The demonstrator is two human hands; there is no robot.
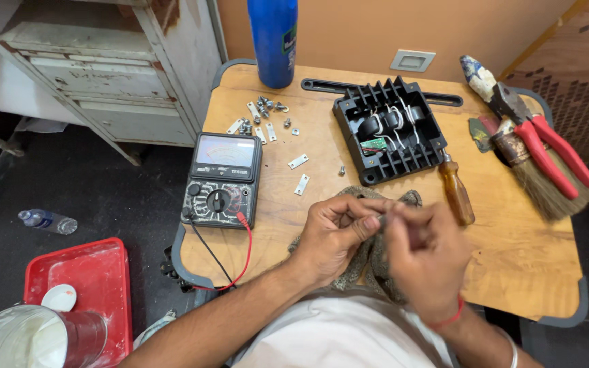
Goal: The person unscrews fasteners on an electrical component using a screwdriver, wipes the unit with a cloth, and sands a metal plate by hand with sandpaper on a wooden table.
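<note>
My left hand and my right hand meet over a grey-brown cloth at the near edge of a small wooden table. Their fingertips pinch together on a small part that is blurred and too small to tell. Behind the hands lies a black ribbed plastic housing with white wires and a green board inside. To the left sits a black analog multimeter with red and black leads trailing off the table edge.
A brown-handled screwdriver, red-handled pliers and a brush lie at the right. Loose screws and small metal plates are scattered at the back left by a blue bottle. On the floor at left: a red tray, a water bottle.
</note>
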